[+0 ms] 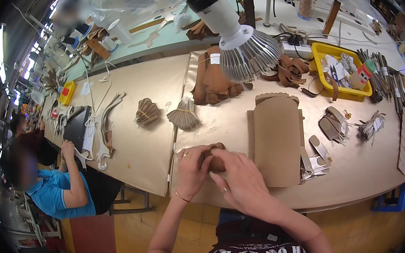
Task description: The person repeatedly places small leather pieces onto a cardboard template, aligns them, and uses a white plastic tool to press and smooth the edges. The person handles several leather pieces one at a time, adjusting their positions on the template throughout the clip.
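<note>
Close to the table's front edge, my left hand and my right hand are together, fingers closed round a small brown leather piece. The fingers hide most of it, so its full shape cannot be made out. Just right of my hands lies a stack of large tan panels with rounded ends. Beyond my hands sit a bundle of pale strips tied at the middle and a banded bundle of brown pieces.
A metal-finned lamp hangs over the table near a brown leather pile. At the right stand a yellow tray of tools and cut metallic-looking pieces. On the left a person in a blue shirt works at the same table.
</note>
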A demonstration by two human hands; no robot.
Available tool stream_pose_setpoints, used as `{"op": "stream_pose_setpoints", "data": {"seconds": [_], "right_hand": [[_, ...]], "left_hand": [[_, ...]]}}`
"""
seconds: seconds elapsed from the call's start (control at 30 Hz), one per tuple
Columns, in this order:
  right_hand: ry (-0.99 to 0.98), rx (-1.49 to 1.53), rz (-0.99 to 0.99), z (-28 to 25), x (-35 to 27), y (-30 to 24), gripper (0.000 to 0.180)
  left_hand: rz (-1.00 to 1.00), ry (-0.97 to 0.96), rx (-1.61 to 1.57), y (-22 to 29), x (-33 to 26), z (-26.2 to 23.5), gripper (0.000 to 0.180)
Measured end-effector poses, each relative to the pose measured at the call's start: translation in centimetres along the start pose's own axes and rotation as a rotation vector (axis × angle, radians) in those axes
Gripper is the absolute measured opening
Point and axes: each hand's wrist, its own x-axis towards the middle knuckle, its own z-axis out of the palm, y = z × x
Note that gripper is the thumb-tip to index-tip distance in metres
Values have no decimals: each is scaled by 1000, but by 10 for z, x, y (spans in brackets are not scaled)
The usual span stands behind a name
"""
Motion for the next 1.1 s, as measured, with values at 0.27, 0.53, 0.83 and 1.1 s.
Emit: {"op": "stream_pose_setpoints", "data": {"seconds": [0.27, 0.53, 0.83, 1.1], "right_hand": [[31, 133, 250, 47, 12, 30, 73], [57, -30, 210, 56, 4, 37, 82], [164, 791, 87, -13, -19, -2, 85], [554, 810, 340, -96, -19, 39, 69]], "left_hand": [[-69, 97, -58, 0, 0, 10, 22], [-84, 290, -87, 13, -11, -18, 12], [-261, 186, -1188, 65, 8, -54, 18], [-408, -27, -1118, 128, 62, 20, 22]]}}
